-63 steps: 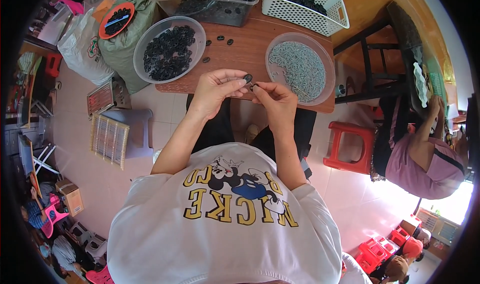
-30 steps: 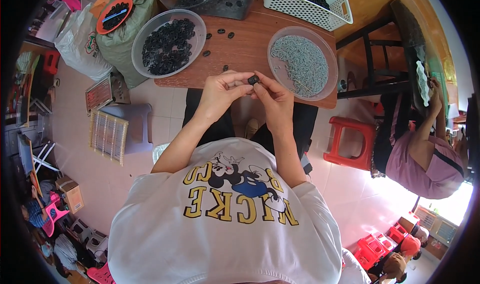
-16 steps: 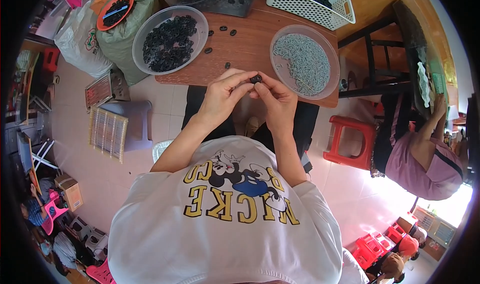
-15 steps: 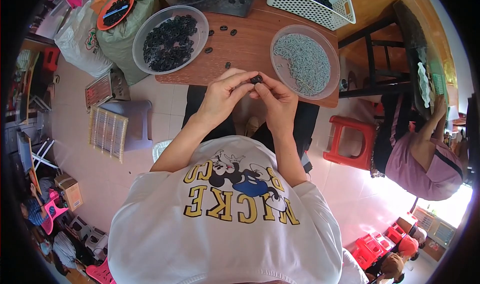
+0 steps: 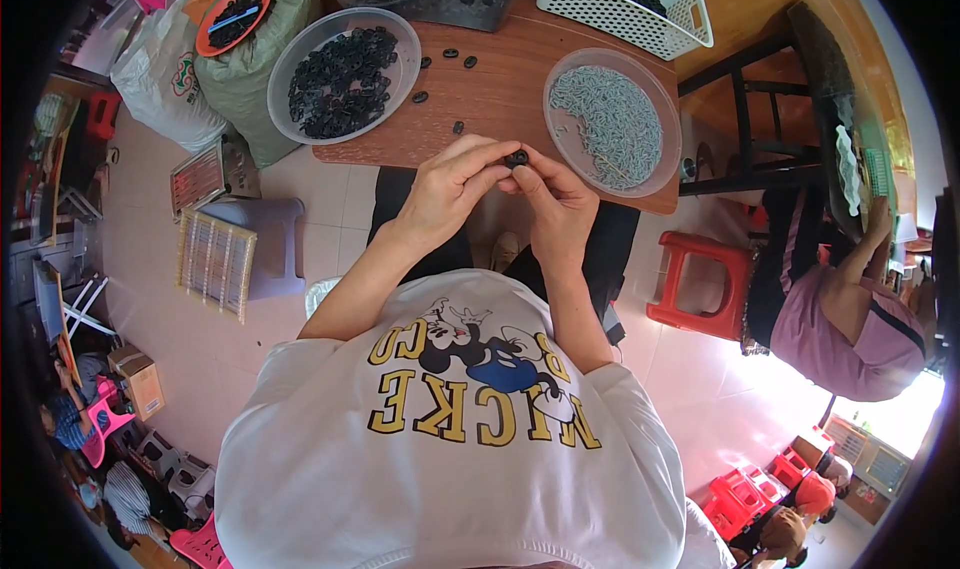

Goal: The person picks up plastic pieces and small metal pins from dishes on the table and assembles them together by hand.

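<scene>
A small black oval plastic piece (image 5: 516, 158) with a round recess sits pinched between the fingertips of both hands, over the near edge of the brown table (image 5: 500, 94). My left hand (image 5: 448, 194) grips it from the left with thumb and forefinger. From the right, the thumb and fingers of my right hand (image 5: 558, 209) close on the same piece. A clear round bowl (image 5: 405, 69) of similar black pieces stands at the left. To the right is a second clear bowl (image 5: 668, 149), heaped with small silvery screws. Several loose black pieces (image 5: 420, 97) lie between the bowls.
A clear bin (image 5: 480, 14) and a white perforated basket (image 5: 690, 37), both with black pieces, stand at the back. Sacks (image 5: 240, 99) and an orange plate (image 5: 262, 9) are at the left. A red stool (image 5: 700, 319) and a person (image 5: 850, 329) are at the right.
Between my fingertips the black piece has turned slightly, so its round recess shows more. Both hands keep almost the same place and grip.
</scene>
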{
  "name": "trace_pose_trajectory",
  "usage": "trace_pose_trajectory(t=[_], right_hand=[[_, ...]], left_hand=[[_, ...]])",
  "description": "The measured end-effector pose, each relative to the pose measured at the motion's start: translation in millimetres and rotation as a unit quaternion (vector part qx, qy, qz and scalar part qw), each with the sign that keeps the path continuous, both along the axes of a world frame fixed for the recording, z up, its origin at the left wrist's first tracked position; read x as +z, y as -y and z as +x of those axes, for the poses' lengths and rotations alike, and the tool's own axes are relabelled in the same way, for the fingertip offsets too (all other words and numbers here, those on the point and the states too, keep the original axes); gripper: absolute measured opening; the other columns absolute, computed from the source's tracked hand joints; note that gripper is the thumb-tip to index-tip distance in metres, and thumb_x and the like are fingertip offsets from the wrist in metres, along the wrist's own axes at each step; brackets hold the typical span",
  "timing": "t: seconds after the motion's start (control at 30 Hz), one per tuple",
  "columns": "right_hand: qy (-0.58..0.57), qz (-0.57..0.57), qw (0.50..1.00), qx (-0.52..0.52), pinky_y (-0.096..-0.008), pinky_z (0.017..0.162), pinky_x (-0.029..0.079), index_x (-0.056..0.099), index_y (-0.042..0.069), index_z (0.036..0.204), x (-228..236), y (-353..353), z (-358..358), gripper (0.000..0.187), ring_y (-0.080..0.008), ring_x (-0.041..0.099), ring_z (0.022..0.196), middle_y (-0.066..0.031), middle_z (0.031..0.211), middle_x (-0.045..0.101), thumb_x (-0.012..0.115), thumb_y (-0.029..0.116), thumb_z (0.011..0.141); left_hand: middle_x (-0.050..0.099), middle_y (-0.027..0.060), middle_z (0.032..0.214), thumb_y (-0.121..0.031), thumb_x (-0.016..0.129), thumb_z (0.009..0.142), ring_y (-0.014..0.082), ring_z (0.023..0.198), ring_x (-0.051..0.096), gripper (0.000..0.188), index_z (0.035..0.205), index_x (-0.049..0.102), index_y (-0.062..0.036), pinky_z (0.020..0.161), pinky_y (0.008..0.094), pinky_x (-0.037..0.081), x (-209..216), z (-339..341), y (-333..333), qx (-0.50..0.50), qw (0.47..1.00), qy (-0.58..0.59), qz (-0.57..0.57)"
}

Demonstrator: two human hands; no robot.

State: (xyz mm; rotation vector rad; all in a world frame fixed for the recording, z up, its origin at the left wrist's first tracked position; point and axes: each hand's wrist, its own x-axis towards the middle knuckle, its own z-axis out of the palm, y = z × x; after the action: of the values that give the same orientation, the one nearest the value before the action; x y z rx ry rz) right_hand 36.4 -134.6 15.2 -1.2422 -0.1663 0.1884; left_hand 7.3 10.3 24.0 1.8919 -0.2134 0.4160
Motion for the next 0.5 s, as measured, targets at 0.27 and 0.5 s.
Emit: trace_pose_trajectory(t=[0.27,0.5], right_hand=[[0.027,-0.020,0.999,-0.022,-0.0227,0.070,0.052,0.062,-0.005,0.107,-3,-2,-2,0.023,-0.0149,0.065,0.075,-0.0107,0.091,0.066,0.060,-0.002,0.084],[0.033,-0.028,0.998,-0.055,-0.0208,0.068,0.050,0.063,-0.005,0.106,-12,0,-1,0.022,-0.0126,0.063,0.074,-0.0091,0.090,0.066,0.060,-0.003,0.084]], left_hand=[[0.061,0.0124,0.097,0.003,0.059,0.081,0.0233,0.084,0.062,0.029,0.110,0.059,0.0000,0.070,0.0292,0.051,-7,1,6,0.011,0.999,0.042,-0.005],[0.062,0.0123,0.098,0.003,0.058,0.083,0.0191,0.084,0.062,0.026,0.109,0.061,0.0021,0.071,0.0263,0.051,-19,8,10,0.003,0.999,0.054,0.006]])
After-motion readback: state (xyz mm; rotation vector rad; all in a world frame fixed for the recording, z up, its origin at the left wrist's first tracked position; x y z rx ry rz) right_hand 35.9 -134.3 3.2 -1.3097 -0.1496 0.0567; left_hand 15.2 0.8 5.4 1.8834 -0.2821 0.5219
